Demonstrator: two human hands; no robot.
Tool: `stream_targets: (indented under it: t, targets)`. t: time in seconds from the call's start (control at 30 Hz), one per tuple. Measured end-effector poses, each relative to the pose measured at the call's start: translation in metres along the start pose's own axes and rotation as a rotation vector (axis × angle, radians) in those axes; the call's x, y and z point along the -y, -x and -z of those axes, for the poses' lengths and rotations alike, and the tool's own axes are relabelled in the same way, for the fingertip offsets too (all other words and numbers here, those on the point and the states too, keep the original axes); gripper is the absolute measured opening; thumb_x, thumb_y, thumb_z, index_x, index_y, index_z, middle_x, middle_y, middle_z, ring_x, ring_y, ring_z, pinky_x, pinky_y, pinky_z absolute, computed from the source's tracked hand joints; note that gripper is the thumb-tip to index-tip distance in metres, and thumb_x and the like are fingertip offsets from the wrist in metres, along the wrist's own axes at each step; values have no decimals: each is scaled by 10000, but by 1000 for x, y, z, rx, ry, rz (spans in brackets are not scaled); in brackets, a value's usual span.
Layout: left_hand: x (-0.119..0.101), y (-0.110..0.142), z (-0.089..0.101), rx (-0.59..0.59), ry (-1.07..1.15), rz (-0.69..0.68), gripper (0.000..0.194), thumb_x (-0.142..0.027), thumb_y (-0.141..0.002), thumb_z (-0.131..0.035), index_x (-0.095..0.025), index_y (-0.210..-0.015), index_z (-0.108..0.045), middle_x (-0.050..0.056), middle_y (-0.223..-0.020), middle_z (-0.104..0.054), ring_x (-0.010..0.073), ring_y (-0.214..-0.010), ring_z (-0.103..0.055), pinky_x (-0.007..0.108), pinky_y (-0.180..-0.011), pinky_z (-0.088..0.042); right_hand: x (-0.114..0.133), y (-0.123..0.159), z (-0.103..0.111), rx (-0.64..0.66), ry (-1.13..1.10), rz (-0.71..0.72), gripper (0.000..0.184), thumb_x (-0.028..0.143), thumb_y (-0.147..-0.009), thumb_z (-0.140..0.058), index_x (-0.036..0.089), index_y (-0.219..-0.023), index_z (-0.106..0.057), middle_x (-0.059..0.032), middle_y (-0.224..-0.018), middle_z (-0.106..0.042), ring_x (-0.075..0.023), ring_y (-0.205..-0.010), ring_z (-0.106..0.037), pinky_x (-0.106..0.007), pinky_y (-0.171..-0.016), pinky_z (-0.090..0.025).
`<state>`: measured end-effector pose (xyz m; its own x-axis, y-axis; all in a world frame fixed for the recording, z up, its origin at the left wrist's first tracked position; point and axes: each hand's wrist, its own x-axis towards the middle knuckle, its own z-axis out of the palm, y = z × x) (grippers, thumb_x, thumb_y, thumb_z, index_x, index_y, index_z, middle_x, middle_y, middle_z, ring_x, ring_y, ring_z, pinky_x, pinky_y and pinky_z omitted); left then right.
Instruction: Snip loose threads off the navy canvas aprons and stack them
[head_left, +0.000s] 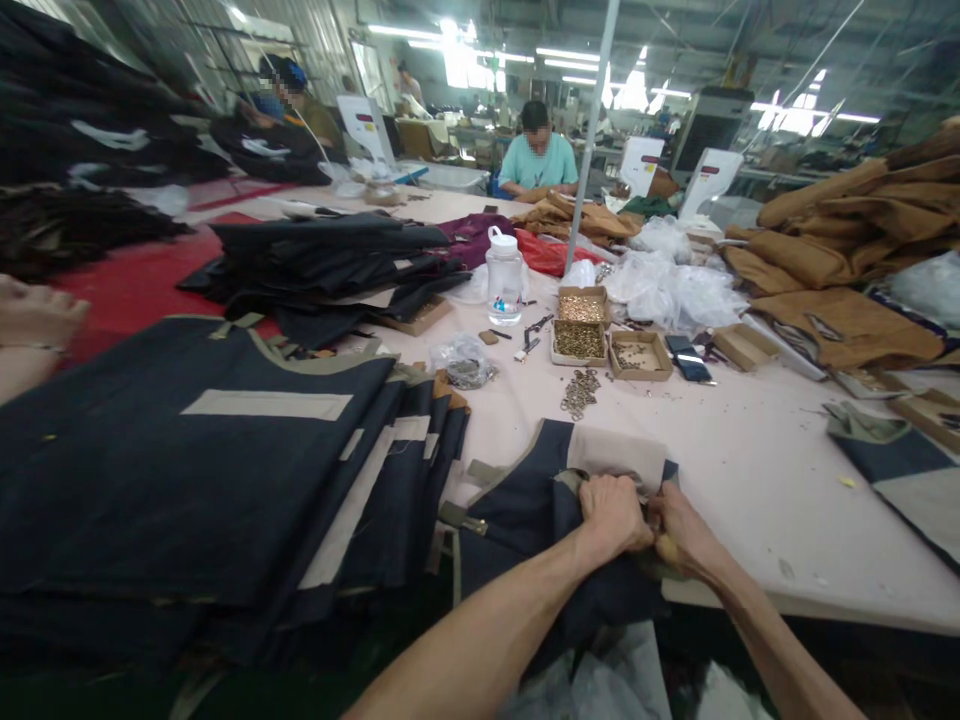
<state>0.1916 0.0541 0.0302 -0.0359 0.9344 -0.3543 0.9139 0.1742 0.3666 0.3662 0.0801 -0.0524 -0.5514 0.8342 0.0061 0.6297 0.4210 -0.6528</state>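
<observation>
A navy garment piece with beige trim lies at the table's front edge, partly hanging over it. My left hand is closed on the fabric near its beige panel. My right hand is closed right beside it, pinching the same spot on the garment. The two hands touch each other. What sits between the fingertips is hidden.
A tall stack of navy pieces lies to the left. Behind are cardboard boxes of metal fittings, loose rings, a clear water bottle, plastic bags and brown garments. Other people sit at machines at the back.
</observation>
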Motion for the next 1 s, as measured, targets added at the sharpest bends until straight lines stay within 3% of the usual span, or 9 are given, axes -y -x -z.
stream_targets:
  t: [0.13,0.17,0.27,0.33,0.43,0.5,0.67,0.83,1.0]
  targets:
    - [12,1,-14,-69,61,-33,443,-269,-637,-761,-184,-1071,-730,160,-1145,-724,349,-1145,-647,488,-1056,-479,14,-20,64,175,6,-74,110,167,-669,-607,232,-731,-671,-43,-696,-687,-222,-634,-624,-315,-574,-436]
    - [15,0,-18,-79,73,-47,458,-271,-639,-753,-181,-1087,-722,159,-1161,-715,349,-1154,-636,492,-1068,-464,17,-34,78,158,15,-86,81,190,-692,-611,228,-718,-678,-35,-656,-680,-206,-599,-608,-303,-558,-415]
    - [23,0,-26,-75,92,-92,490,-286,-617,-751,-168,-1092,-711,156,-1155,-703,353,-1165,-619,485,-1063,-457,25,-94,95,-153,108,-97,90,279,-748,-623,217,-714,-679,-36,-646,-677,-193,-588,-585,-293,-557,-380]
    - [26,1,-27,-84,99,-108,478,-290,-625,-734,-166,-1085,-710,157,-1150,-699,352,-1166,-614,480,-1055,-461,26,-140,83,-306,129,-94,103,291,-741,-621,212,-742,-686,-44,-680,-695,-203,-619,-602,-295,-593,-404]
    - [29,4,-28,-105,109,-118,473,-293,-610,-730,-186,-1070,-710,151,-1154,-698,344,-1164,-611,469,-1066,-461,18,-193,46,-252,157,-68,172,233,-714,-604,197,-819,-735,-61,-768,-740,-219,-721,-653,-292,-691,-449]
    - [31,7,-29,-115,123,-128,504,-303,-597,-739,-201,-1089,-703,151,-1187,-691,345,-1189,-597,465,-1093,-449,10,-214,24,-199,195,-72,213,210,-709,-598,185,-845,-760,-72,-795,-754,-223,-751,-665,-288,-713,-451]
    - [37,8,-40,-133,171,-147,538,-321,-596,-722,-162,-1109,-690,187,-1220,-663,362,-1225,-566,490,-1140,-405,-8,-232,3,-164,256,-88,253,244,-777,-575,177,-916,-775,-69,-811,-757,-216,-762,-671,-264,-696,-441]
    - [38,4,-50,-202,198,-161,503,-330,-596,-713,-140,-1061,-697,188,-1178,-668,365,-1193,-576,498,-1125,-407,-12,-242,1,-113,323,-91,197,238,-809,-560,179,-837,-746,-61,-787,-744,-201,-758,-666,-240,-681,-422]
    - [38,5,-47,-210,202,-169,489,-352,-592,-737,-152,-1038,-710,180,-1153,-673,361,-1182,-582,488,-1115,-419,-5,-246,4,-47,417,-97,156,187,-799,-589,166,-786,-742,-96,-802,-752,-212,-788,-667,-250,-697,-396]
